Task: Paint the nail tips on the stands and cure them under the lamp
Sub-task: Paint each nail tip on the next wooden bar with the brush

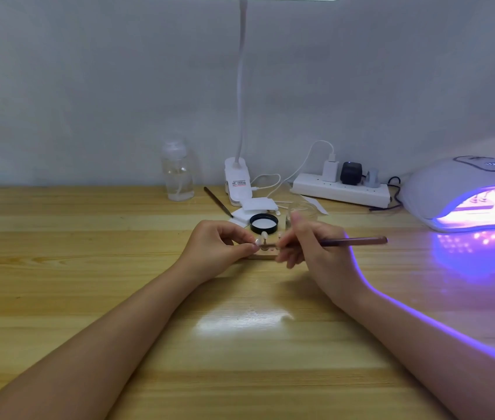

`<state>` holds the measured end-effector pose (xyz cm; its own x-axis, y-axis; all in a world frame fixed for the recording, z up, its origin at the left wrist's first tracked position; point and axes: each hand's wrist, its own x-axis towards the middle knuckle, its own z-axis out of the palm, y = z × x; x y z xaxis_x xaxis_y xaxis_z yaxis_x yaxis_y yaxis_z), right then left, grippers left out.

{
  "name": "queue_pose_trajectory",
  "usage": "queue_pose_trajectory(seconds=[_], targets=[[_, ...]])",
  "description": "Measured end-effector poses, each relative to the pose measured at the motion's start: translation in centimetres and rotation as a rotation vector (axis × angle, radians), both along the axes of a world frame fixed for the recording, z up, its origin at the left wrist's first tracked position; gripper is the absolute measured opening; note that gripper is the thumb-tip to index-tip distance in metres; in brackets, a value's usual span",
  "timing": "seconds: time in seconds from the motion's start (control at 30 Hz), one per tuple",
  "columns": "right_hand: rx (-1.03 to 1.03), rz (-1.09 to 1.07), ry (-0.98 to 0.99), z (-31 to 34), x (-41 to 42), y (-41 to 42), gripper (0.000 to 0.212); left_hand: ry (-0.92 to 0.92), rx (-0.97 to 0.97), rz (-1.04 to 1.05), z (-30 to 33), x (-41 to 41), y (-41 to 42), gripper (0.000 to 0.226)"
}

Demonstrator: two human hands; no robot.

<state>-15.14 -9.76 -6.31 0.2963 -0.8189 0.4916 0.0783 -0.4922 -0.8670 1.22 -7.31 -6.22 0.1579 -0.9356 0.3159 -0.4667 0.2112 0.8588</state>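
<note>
Left hand (214, 242) grip pinched on a nail tip (259, 241) over the stand (265, 253), mid-table (88, 298). Right hand (306, 244) clamped on brush (352, 241). Tip looks light, slick, flexible: hold by its edges. Lamp (464, 192) lit.

Pale nail tip (259, 241) upright on wooden stand block (265, 253), dark brush (352, 241) lying level, glowing violet curing lamp (464, 192) far right
</note>
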Motion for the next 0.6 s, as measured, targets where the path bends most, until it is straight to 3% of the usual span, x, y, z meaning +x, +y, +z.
queue_pose_trajectory(seconds=[0.43,0.6], targets=[[0.003,0.016,0.052,-0.10,0.09,-0.08,0.039,-0.033,0.005,-0.032,-0.08,0.11,-0.09,0.023],[0.020,0.003,-0.020,0.10,-0.15,0.08,0.039,-0.033,0.007,-0.052,-0.12,0.16,-0.02,0.020]])
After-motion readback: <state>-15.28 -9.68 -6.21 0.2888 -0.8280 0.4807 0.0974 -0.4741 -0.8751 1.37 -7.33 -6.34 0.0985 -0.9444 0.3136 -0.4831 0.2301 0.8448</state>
